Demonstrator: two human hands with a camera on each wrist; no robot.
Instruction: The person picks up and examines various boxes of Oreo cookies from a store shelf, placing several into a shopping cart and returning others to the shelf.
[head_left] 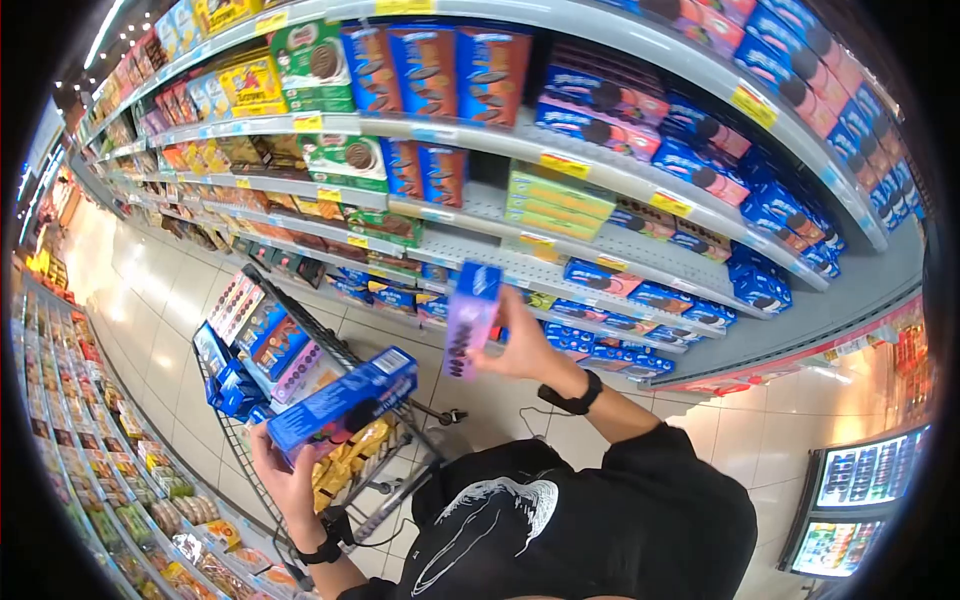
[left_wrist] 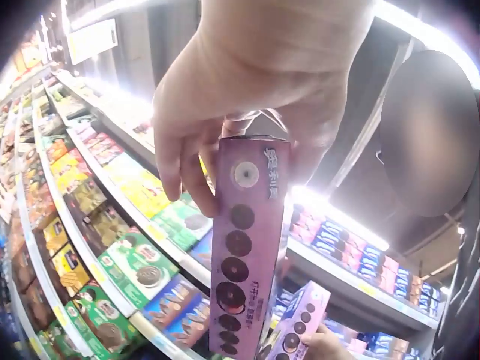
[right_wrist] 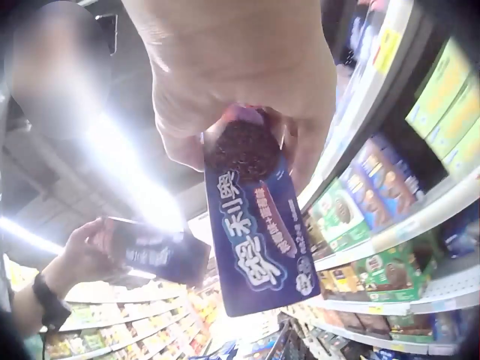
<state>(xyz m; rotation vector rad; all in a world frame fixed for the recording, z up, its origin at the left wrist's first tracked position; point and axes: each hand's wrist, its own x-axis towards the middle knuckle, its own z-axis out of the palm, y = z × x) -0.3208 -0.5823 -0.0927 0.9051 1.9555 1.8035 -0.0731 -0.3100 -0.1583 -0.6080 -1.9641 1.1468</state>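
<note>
Looking straight onto long shelves (head_left: 480, 258), stacked with biscuit cartons, grey front edges and all, with a bare perforated stretch midway. Down to the pale tiled floor (head_left: 150, 300), open beyond the cart and in a strip between cart and shelf foot. In to the wire cart (head_left: 322, 342), over on the left, well loaded. Across to the black shirt (head_left: 620, 520), low in the head view, with both arms bent and held out in front.

And now to the hands! Pinching one end of a blue box (head_left: 340, 400) with the left hand (head_left: 285, 480), fingers to one side, thumb to the other, long edges slanting across above the cart. Pinching too with the right hand (head_left: 525, 340), farther toward the shelves: a blue-and-purple box (head_left: 472, 320), caught between thumb and curled fingers, long side running up the head view. Apart there, with a narrow gap from box to box. Can't tell exact clearance from shelf edge or cart rim. Inside the cart, spotting yellow packets (head_left: 350, 465). Smallest of all, black wristbands (head_left: 572, 395), one per wrist.
</note>
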